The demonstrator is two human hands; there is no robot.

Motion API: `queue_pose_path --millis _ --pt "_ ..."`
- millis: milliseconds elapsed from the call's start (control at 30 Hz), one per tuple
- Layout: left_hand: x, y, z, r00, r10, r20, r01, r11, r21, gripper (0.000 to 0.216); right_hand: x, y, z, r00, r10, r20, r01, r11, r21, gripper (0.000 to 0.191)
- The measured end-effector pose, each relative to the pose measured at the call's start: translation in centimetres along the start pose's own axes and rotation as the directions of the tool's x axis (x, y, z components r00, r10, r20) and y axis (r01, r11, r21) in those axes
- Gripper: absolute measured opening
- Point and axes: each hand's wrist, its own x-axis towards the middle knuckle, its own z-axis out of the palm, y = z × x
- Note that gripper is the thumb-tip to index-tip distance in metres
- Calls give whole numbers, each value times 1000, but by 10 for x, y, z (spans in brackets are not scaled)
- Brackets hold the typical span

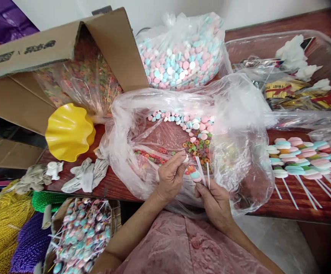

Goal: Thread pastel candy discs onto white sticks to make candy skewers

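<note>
My left hand (171, 176) pinches a small white candy (185, 158) between thumb and fingertips, over the open plastic bag (119, 140). Close on its right, my right hand (217, 203) is closed around several white lollipop sticks (200, 171). One stick in that hand carries candies (195, 175) in pink, blue and orange. Beyond my hands, loose pink, blue and white candies (195, 125) lie in the bag. Small ring candies (201, 149) in green, orange and red are nearer to me.
Finished candy sticks (302, 158) lie at the right. A tied bag of candies (182, 57) stands at the back, beside a cardboard box (112, 42). A yellow wavy bowl (69, 132) and crumpled gloves (87, 175) are on the left. Below sits a box of wrapped candies (82, 232).
</note>
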Motion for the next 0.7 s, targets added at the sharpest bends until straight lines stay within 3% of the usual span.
queue_pose_path --millis 67,133,200,267,367,500,700 --pt "-3 -1 5 982 -187 -19 184 976 -116 21 2 1 -1 999 -19 -30 18 999 -26 33" --pt "-6 -2 11 921 -388 -36 365 891 -271 24 4 2 -1 999 -30 -17 29 999 -40 33" --pt "-7 -1 16 863 -505 -18 457 794 -400 29 5 3 0 999 -20 25 21 999 -36 34" --pt "-5 3 18 860 -510 21 462 760 -457 29 6 6 2 999 -4 43 5 1000 -17 34" --pt "0 9 18 888 -459 34 424 787 -448 23 5 9 3 1000 14 -2 -14 1000 27 35" --pt "-5 13 19 910 -411 53 403 848 -345 21 3 11 4 999 21 -36 -18 997 77 34" --pt "-15 17 18 938 -283 202 325 919 -222 23 10 15 -4 993 77 -90 -66 991 120 37"
